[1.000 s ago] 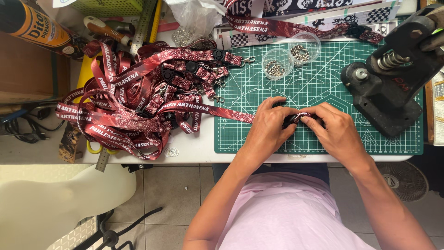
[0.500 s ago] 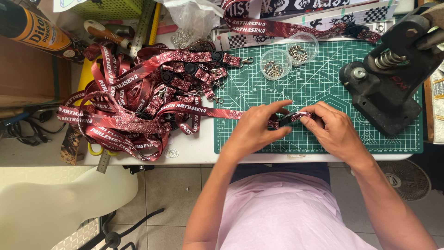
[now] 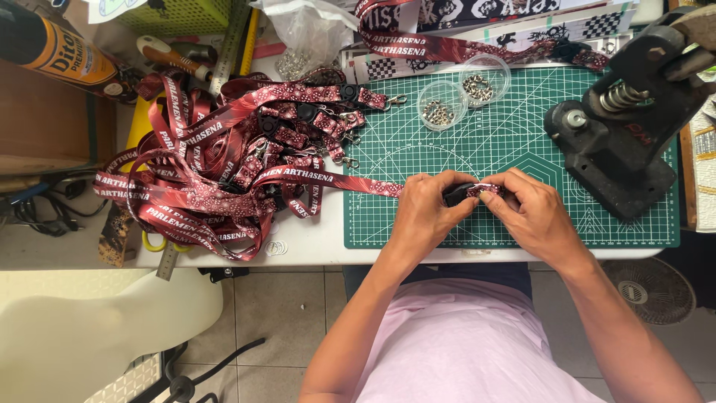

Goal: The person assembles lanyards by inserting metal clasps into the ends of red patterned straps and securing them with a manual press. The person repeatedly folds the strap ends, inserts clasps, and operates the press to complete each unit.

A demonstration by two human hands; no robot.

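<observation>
Over the near edge of a green cutting mat (image 3: pixel 522 142), the left hand (image 3: pixel 422 211) and the right hand (image 3: pixel 534 214) meet, both pinched shut on the end of a dark red lanyard strap (image 3: pixel 335 181) where a small black buckle (image 3: pixel 456 194) sits between the fingertips. From there the strap runs flat to the left across the mat and the white table (image 3: pixel 321 242) into a tangled heap of red lanyards (image 3: pixel 216 172) that lies mostly off the mat. Beyond the hands, two small clear cups of metal fittings (image 3: pixel 441 104) stand side by side near the far edge of the mat. To the right, a heavy black hand press (image 3: pixel 626 127) stands on the mat, well apart from the right hand. A clear plastic bag (image 3: pixel 309 33) of metal parts lies at the far side of the table, past the heap. Below the table edge, a pink shirt (image 3: pixel 455 351) fills the lower view.
</observation>
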